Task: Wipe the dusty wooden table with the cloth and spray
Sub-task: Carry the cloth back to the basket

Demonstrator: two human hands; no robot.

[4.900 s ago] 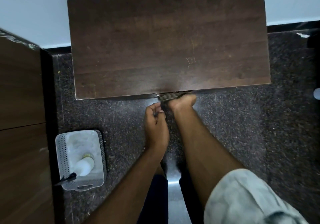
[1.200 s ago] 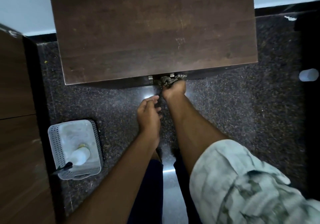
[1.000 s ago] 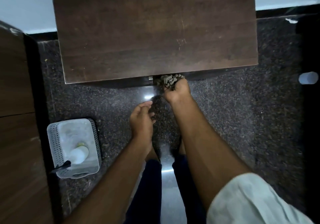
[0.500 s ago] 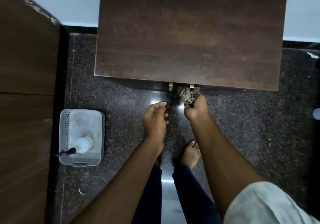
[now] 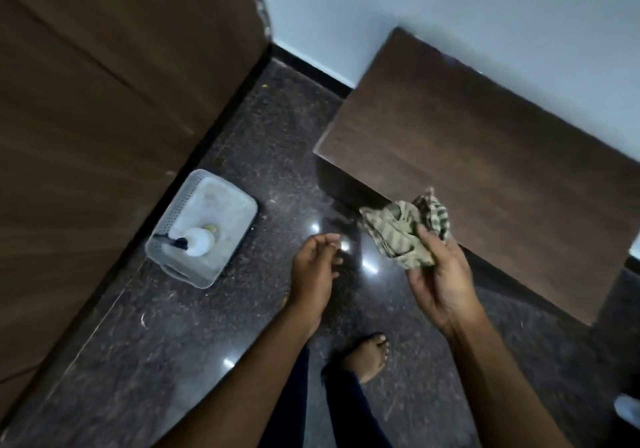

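Note:
The dark wooden table [image 5: 485, 142] stands against the white wall on the right, its top bare. My right hand [image 5: 440, 274] holds a crumpled striped cloth [image 5: 401, 229] palm up, in front of the table's near edge. My left hand [image 5: 313, 274] hovers over the floor with fingers apart and nothing in it. A white spray bottle [image 5: 199, 241] with a black nozzle lies in a grey plastic basket [image 5: 228, 257] on the floor, to the left of my left hand.
A tall brown wooden cabinet [image 5: 104, 108] fills the left side, with the basket close to its base. The floor [image 5: 207, 343] is dark speckled stone. My bare foot [image 5: 367, 354] stands below my hands. A pale object [image 5: 628, 409] shows at the right edge.
My right hand has pulled the cloth out from under the table's front edge and turned palm up with it. The view has swung left, toward the basket. My left hand stays empty.

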